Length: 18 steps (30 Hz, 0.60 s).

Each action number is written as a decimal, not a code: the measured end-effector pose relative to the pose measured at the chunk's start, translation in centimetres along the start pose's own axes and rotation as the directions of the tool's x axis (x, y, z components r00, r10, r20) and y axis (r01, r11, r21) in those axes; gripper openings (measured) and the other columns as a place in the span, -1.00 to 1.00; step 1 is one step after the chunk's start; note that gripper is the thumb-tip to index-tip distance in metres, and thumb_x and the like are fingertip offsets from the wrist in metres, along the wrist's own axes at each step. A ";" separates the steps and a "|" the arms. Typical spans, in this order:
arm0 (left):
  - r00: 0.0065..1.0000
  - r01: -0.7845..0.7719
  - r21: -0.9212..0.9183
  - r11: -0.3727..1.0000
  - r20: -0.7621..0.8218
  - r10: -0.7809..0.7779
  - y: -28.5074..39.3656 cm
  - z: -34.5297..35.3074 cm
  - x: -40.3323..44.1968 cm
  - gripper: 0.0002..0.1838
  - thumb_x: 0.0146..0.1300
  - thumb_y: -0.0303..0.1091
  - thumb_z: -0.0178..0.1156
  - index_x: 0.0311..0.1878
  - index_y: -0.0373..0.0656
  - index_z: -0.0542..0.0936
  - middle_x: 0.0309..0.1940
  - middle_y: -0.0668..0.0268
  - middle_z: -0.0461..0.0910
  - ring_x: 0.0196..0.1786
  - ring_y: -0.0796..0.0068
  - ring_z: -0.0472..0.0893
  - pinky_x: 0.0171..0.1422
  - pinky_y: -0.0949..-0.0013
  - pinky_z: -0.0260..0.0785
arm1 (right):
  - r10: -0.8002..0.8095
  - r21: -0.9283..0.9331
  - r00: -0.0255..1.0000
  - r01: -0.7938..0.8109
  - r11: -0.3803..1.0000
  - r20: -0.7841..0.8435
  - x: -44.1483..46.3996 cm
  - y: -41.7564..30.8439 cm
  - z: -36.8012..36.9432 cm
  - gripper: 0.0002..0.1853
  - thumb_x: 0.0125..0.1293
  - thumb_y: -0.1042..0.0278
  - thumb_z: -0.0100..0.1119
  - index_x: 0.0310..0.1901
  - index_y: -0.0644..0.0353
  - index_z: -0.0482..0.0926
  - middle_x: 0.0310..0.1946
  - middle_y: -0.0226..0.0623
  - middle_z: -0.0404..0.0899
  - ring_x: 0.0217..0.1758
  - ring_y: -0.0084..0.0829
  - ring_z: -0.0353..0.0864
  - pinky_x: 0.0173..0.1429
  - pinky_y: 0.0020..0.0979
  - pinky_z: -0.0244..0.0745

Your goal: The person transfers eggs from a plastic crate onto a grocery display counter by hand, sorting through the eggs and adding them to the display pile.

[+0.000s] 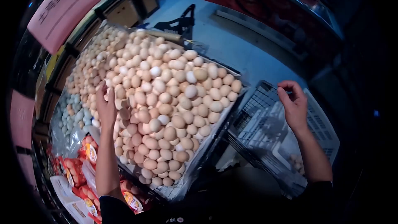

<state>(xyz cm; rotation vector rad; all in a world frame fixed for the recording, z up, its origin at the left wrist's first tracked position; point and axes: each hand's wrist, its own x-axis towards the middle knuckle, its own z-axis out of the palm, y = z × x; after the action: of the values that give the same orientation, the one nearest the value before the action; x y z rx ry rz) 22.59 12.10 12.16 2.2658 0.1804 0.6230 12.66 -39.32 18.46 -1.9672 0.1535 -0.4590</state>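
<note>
A broad heap of brown and cream eggs (166,108) fills the shallow display bin in front of me. Over its left part is my left hand (106,103), thumb and fingers pointing away from me and slightly apart. A pale egg (108,83) is at those fingertips; it looks to be part of the heap. My right hand (295,105) is raised to the right of the bin, above the stacked crates. Its fingers curl toward the thumb in a loose ring, and nothing shows inside the ring.
Bluish eggs (74,114) lie at the heap's left side. Red net bags of eggs (74,170) sit nearer, at lower left. A dark crate (259,95) and a white crate (321,120) stand right. Pink signs (66,10) hang at left. A red-fronted freezer (269,10) is behind.
</note>
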 end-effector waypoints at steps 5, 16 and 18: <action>0.630 -0.091 -0.622 0.777 0.569 0.529 28.6 10.1 -8.0 -0.46 0.24 -0.41 0.19 0.31 -0.15 0.38 0.11 0.21 0.50 0.13 0.45 0.48 0.15 0.40 0.33 | 0.481 0.107 0.813 -0.474 0.874 -0.327 -9.9 11.8 -16.6 -0.87 0.28 0.36 0.23 -0.25 0.22 0.56 -0.43 -0.47 0.52 -0.34 -0.63 0.47 -0.29 -0.58 0.33; -0.223 -0.843 -0.086 0.532 0.955 -0.198 34.8 40.9 -37.7 0.12 -0.25 0.14 0.52 0.37 -0.15 0.21 0.34 -0.05 0.21 0.33 -0.21 0.28 0.36 -0.02 0.27 | 0.661 -0.256 0.735 -0.675 0.692 -0.152 -26.4 23.9 -27.2 -0.70 0.17 0.30 0.27 -0.12 0.28 0.52 -0.25 -0.09 0.59 -0.15 -0.20 0.60 -0.06 -0.26 0.49; -0.142 -0.931 -0.024 0.366 0.944 -0.299 32.3 40.4 -37.9 0.18 -0.33 0.21 0.55 0.38 -0.09 0.22 0.38 -0.01 0.13 0.38 -0.17 0.20 0.37 -0.03 0.26 | 0.680 -0.334 0.728 -0.664 0.669 -0.085 -26.3 22.7 -27.5 -0.69 0.16 0.25 0.25 -0.14 0.25 0.52 -0.23 -0.09 0.59 -0.11 -0.14 0.58 -0.02 -0.19 0.47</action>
<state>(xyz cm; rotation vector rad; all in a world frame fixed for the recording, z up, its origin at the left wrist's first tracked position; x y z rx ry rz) 7.29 -48.33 -2.93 2.9618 -1.5574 -1.4800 -19.84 -64.28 1.62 -2.0743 0.9629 0.1244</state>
